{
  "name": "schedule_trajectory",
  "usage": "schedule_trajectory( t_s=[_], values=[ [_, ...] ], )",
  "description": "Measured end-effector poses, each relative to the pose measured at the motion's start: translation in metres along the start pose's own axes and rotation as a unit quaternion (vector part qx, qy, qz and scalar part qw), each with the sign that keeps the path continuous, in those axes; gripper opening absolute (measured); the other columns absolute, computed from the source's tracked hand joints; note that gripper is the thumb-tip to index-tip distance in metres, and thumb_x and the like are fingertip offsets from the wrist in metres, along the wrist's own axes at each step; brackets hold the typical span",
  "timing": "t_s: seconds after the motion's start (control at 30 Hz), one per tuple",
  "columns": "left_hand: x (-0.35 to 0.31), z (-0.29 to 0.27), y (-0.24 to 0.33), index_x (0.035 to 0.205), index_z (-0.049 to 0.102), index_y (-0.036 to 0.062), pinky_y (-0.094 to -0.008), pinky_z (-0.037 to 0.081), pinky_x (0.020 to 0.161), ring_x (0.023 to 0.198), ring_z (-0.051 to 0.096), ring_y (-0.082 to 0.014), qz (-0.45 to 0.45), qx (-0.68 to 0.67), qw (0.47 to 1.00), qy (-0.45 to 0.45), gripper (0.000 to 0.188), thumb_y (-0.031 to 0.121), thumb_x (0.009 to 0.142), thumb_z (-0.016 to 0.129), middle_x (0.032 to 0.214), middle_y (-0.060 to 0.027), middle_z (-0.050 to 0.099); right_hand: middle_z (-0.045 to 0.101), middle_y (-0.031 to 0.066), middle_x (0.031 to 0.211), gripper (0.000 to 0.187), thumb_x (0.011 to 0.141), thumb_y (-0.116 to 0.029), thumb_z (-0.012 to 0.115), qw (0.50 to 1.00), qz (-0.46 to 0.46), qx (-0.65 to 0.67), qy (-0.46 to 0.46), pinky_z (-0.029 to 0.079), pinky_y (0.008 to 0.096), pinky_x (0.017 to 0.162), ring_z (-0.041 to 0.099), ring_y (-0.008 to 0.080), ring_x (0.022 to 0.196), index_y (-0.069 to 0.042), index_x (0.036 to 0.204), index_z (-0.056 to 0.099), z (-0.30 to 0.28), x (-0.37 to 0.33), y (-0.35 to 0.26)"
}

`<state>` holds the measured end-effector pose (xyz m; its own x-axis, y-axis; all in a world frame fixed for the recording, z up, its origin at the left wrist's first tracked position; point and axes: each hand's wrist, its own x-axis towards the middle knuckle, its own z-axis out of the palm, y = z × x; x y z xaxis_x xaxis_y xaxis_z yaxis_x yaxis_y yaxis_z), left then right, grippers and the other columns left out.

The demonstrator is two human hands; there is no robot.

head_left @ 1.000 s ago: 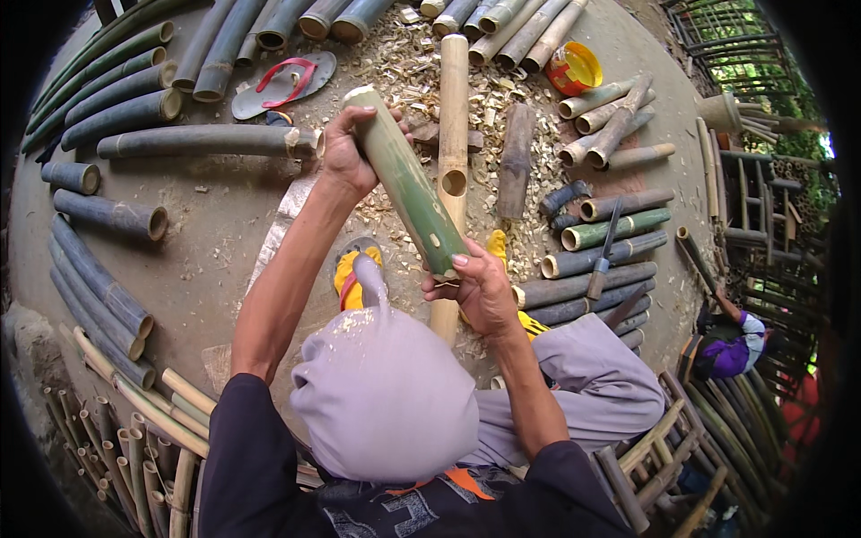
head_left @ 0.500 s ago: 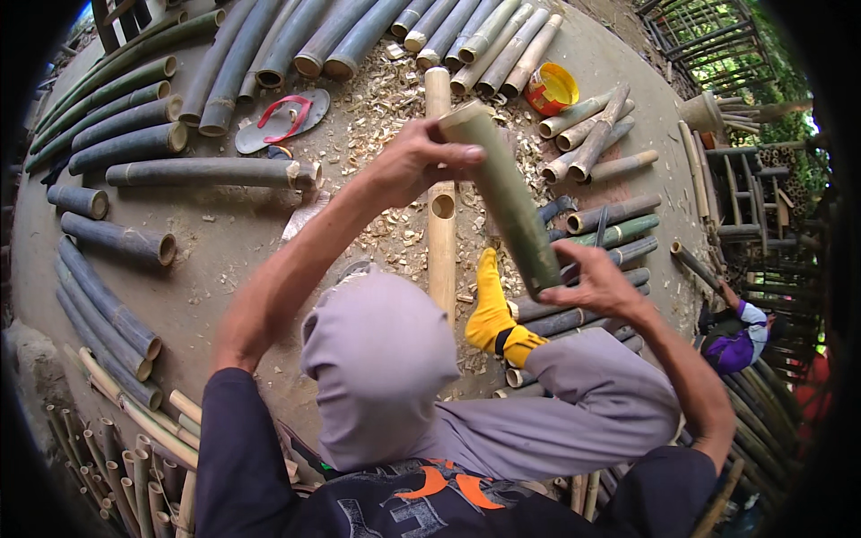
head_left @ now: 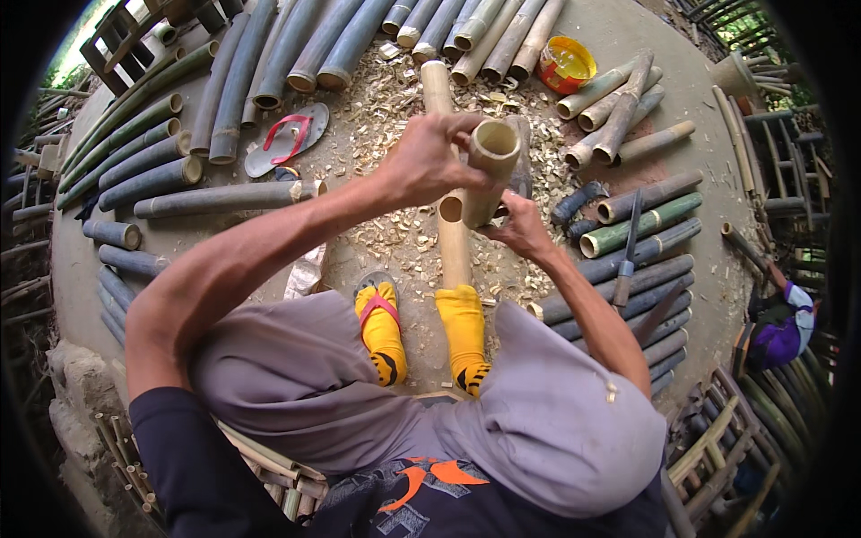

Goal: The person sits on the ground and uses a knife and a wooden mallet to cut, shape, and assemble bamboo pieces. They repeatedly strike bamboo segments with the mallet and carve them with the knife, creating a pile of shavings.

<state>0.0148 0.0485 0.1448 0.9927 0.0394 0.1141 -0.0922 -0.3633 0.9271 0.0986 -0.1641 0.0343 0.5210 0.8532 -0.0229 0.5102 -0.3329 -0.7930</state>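
Out in front of me I hold a short greenish bamboo tube point(head_left: 483, 193), its open hollow end tipped up toward me. My left hand point(head_left: 435, 166) is closed on the tube's left side near that upper end. Lower on its right side, my right hand point(head_left: 522, 224) grips it too. Beneath the tube lies a pale, peeled bamboo pole point(head_left: 455, 254) with a round hole in its side. My right foot in a yellow sock point(head_left: 462, 332) rests at the pole's near end.
Cut bamboo tubes point(head_left: 242, 85) fan out at the back and left. More lie at right, with a knife point(head_left: 629, 251) across them. Wood chips point(head_left: 395, 112) litter the ground around a loose sandal point(head_left: 287, 141) and a yellow-red tub point(head_left: 566, 65). Another person point(head_left: 778, 323) is at far right.
The tube has swung from slanting down rightward to pointing its open end at me. My right hand has moved left, nearer my left hand. My legs have shifted, and both yellow-socked feet now show.
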Motion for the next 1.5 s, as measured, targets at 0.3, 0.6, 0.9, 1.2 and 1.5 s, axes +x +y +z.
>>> schedule_trajectory(
  t_s=[0.3, 0.6, 0.9, 1.2, 1.5],
  values=[
    [-0.015, 0.025, -0.053, 0.116, 0.061, -0.0005, -0.0311, 0.057, 0.082, 0.097, 0.063, -0.0142, -0.077, -0.064, 0.994, 0.042, 0.051, 0.003, 0.068, 0.078, 0.109, -0.0076, 0.065, 0.065, 0.0148, 0.097, 0.039, 0.071, -0.011, 0.076, 0.997, -0.066, 0.038, -0.008, 0.049, 0.0397, 0.083, 0.062, 0.0327, 0.093, -0.004, 0.106, 0.06, 0.057, 0.031, 0.061],
    [-0.033, 0.05, -0.066, 0.115, 0.064, 0.0091, -0.031, 0.056, 0.08, 0.102, 0.061, -0.0198, -0.036, -0.03, 0.994, 0.097, 0.055, 0.013, 0.064, 0.083, 0.115, -0.008, 0.064, 0.066, 0.0143, 0.094, 0.025, 0.082, -0.008, 0.064, 0.97, -0.096, 0.104, 0.197, 0.051, 0.0354, 0.076, 0.065, 0.0247, 0.086, -0.002, 0.106, 0.064, -0.057, 0.061, -0.08],
    [-0.026, 0.064, -0.068, 0.106, 0.062, 0.0032, -0.031, 0.053, 0.081, 0.095, 0.063, -0.0182, -0.077, -0.066, 0.986, 0.13, 0.05, 0.012, 0.062, 0.084, 0.104, -0.0104, 0.065, 0.066, 0.0158, 0.087, 0.026, 0.093, -0.023, 0.049, 0.999, -0.038, 0.009, -0.001, 0.052, 0.0385, 0.07, 0.066, 0.0282, 0.08, 0.0, 0.093, 0.061, -0.023, 0.091, -0.079],
    [0.026, 0.148, -0.07, 0.099, 0.06, 0.0062, -0.0352, 0.052, 0.074, 0.083, 0.064, -0.0219, 0.041, -0.048, 0.968, 0.242, 0.041, 0.008, 0.063, 0.079, 0.09, -0.0086, 0.064, 0.061, 0.0197, 0.104, 0.043, 0.087, -0.018, 0.059, 0.909, 0.317, -0.248, 0.109, 0.051, 0.0366, 0.08, 0.062, 0.0294, 0.088, 0.0, 0.124, 0.05, 0.016, 0.009, 0.143],
    [0.04, 0.17, -0.075, 0.093, 0.058, 0.0075, -0.042, 0.046, 0.073, 0.082, 0.06, -0.0326, 0.054, 0.019, 0.964, 0.259, 0.039, 0.012, 0.058, 0.074, 0.086, -0.0111, 0.061, 0.057, 0.0151, 0.109, 0.058, 0.078, -0.009, 0.063, 0.817, 0.247, 0.488, 0.18, 0.053, 0.0363, 0.081, 0.063, 0.0282, 0.091, -0.003, 0.131, 0.04, -0.015, -0.02, 0.119]
  ],
)
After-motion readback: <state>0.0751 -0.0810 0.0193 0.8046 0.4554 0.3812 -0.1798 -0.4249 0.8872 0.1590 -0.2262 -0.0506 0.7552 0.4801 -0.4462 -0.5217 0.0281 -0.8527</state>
